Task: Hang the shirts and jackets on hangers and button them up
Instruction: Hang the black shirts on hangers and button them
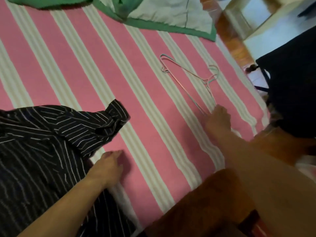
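Hangers [189, 82] of thin wire lie stacked on the pink striped bed [150, 117], where the right hand [218, 119] has its fingers closed on their lower corner; they look light and springy, best held at the corner or neck. The left hand [109, 166] rests with relaxed fingers beside the limp, soft black striped shirt [42, 142], best lifted by its collar.

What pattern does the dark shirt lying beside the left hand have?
The dark shirt is black with thin white stripes, seen in the head view.
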{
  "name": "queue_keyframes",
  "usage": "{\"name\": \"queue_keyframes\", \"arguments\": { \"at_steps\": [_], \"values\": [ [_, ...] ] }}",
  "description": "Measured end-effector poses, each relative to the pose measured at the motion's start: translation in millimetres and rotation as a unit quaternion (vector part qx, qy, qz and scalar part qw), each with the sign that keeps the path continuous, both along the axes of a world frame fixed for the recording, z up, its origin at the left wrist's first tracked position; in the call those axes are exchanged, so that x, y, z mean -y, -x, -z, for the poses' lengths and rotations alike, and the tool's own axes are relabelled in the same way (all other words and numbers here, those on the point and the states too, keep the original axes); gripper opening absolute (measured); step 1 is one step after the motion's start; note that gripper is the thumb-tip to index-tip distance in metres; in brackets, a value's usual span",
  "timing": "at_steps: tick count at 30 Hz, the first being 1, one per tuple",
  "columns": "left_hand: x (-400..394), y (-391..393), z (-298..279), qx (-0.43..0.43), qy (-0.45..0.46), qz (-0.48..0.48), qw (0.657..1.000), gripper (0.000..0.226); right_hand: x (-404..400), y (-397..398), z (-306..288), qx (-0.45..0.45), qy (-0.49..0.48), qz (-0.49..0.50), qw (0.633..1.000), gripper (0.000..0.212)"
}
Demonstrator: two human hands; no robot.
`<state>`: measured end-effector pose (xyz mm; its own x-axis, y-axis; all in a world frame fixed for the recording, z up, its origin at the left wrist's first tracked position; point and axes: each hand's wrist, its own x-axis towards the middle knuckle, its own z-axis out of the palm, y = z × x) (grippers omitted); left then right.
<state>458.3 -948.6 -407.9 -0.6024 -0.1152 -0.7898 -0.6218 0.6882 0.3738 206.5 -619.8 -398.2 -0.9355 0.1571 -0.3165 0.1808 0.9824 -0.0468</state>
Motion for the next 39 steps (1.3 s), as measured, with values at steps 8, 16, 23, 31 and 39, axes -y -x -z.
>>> {"name": "queue_keyframes", "arguments": {
  "at_steps": [8,16,23,31,39],
  "values": [
    [-19,17,6,0.118,0.071,0.11,0.984,0.066,-24,29,36,0.015,-0.007,0.003,1.0,0.078],
    [-16,26,-3,0.121,0.066,0.136,0.981,0.063,-25,29,33,0.009,0.027,0.014,1.0,0.074],
    [-12,15,-2,0.104,0.057,0.156,0.981,0.071,-10,15,29,-0.009,0.019,0.034,0.999,0.087],
    [17,0,-20,-0.046,-0.049,-0.093,0.993,0.041,96,-64,-17,-0.07,0.215,0.023,0.974,0.063],
    [141,-112,-52,-0.138,0.208,-0.486,0.838,0.035,276,-169,-15,0.044,0.331,-0.154,0.93,0.066]
  ]
}}
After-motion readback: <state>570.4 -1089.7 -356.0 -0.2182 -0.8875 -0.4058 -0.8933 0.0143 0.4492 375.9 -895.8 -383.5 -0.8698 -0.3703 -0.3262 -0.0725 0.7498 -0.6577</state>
